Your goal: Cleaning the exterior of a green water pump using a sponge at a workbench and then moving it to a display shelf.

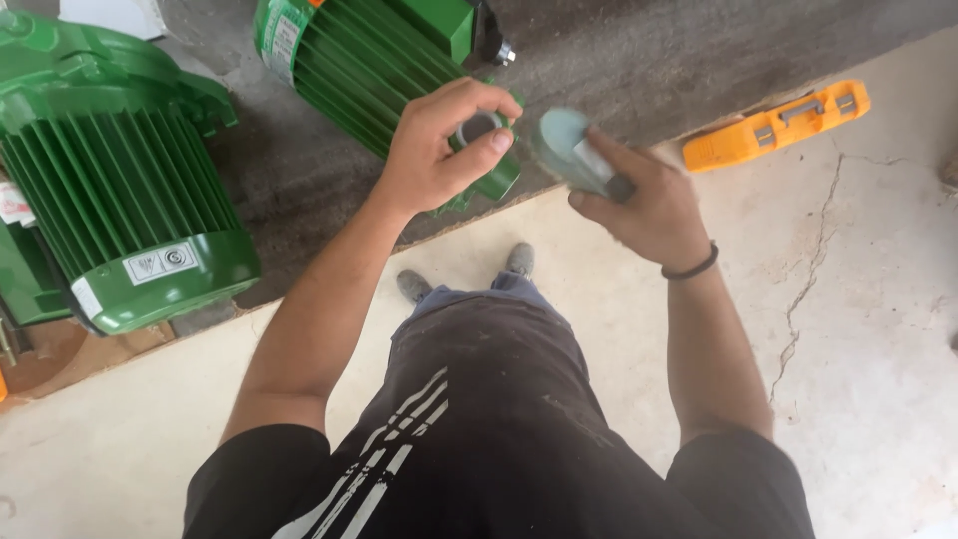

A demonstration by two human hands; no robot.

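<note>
We count two hands at work, the left hand (439, 150) and the right hand (644, 205), each gripping one piece: one small grey ring (479, 128) and one pale green disc (564, 145). We make it two big green finned motors, one at the left (120, 190) and one at the top (369, 60). One orange level (776, 125) lies on the floor. Two shoes (467, 274) show below, and one black wristband (691, 268).

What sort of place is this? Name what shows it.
Probably a repair workshop floor: green ribbed motors lie on a dark mat, the concrete floor is cracked, and an orange level lies nearby.
</note>
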